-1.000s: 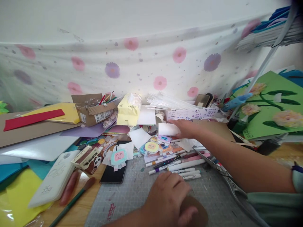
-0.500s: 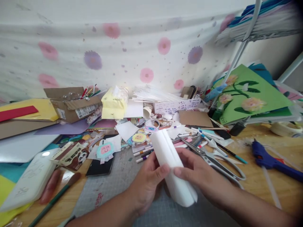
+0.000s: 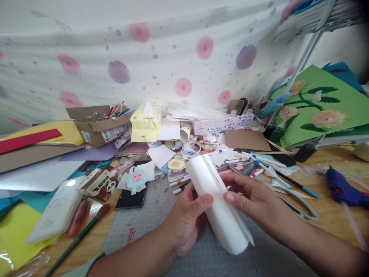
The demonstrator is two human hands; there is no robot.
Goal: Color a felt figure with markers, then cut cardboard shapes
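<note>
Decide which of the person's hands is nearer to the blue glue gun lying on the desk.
The right hand. It holds the roll of white paper on the side towards the blue glue gun, though well apart from it. The left hand grips the roll's other side, farther away.

Paper roll [image 3: 219, 204] between both hands over cutting mat [image 3: 150, 231], scissors [image 3: 276, 188] right, phone [image 3: 131, 198] left, tissue pack [image 3: 145, 123] behind

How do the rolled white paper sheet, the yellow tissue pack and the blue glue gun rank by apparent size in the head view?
1. Rolled white paper sheet, nearest the camera, so it looks enlarged.
2. Yellow tissue pack.
3. Blue glue gun, though partly cut off.
</note>
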